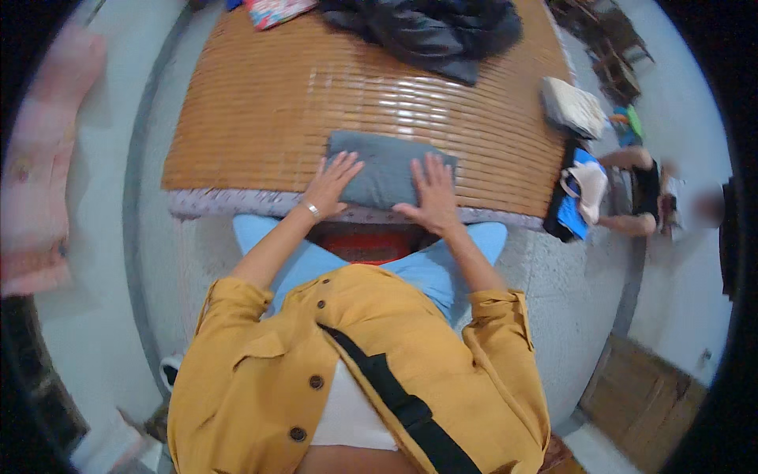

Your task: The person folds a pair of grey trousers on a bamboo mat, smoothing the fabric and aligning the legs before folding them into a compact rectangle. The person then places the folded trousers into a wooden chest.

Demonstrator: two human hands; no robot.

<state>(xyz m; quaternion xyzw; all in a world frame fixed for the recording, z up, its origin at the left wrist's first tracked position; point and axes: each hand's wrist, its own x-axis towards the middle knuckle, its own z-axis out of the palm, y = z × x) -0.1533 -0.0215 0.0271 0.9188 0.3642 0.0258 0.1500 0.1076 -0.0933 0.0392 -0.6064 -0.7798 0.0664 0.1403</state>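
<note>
A folded grey cloth, apparently a garment, lies flat at the near edge of the bamboo mat. My left hand rests on its left part, fingers stretched out and a bracelet on the wrist. On its right part lies my right hand, fingers spread and palm down. Neither hand grips anything. What exactly the cloth is, its folds do not show.
A dark puffy jacket and a colourful floral cloth lie at the mat's far side. Folded pale clothes sit on its right edge. Nearer, a person's arms reach toward blue, black and pale clothes.
</note>
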